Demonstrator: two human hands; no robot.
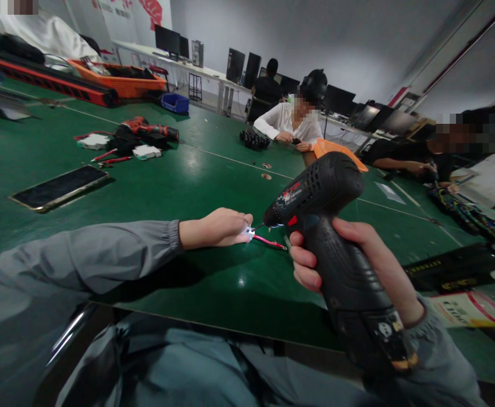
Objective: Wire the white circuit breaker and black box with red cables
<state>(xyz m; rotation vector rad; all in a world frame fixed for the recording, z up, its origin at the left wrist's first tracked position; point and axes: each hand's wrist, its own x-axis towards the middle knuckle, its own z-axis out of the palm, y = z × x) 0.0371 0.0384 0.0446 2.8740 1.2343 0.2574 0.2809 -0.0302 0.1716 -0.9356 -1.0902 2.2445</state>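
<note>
My right hand (357,254) is wrapped round the handle of a black cordless drill (315,186), which points left. Its thin bit reaches to a small white part (250,232), lit brightly by the drill's lamp; whether the tip touches is too small to tell. My left hand (217,227) is closed on that white part just above the table, and the fingers hide most of it. From the part a red wire (268,242) runs right and ends in a metal ring lug.
On the green table (213,186) lie a phone (61,186), an orange-black drill (146,129) and white units with red wires (147,151). Farther back are an orange basket (133,86) and a blue bin (175,103). People work across the table; a black box (451,265) lies right.
</note>
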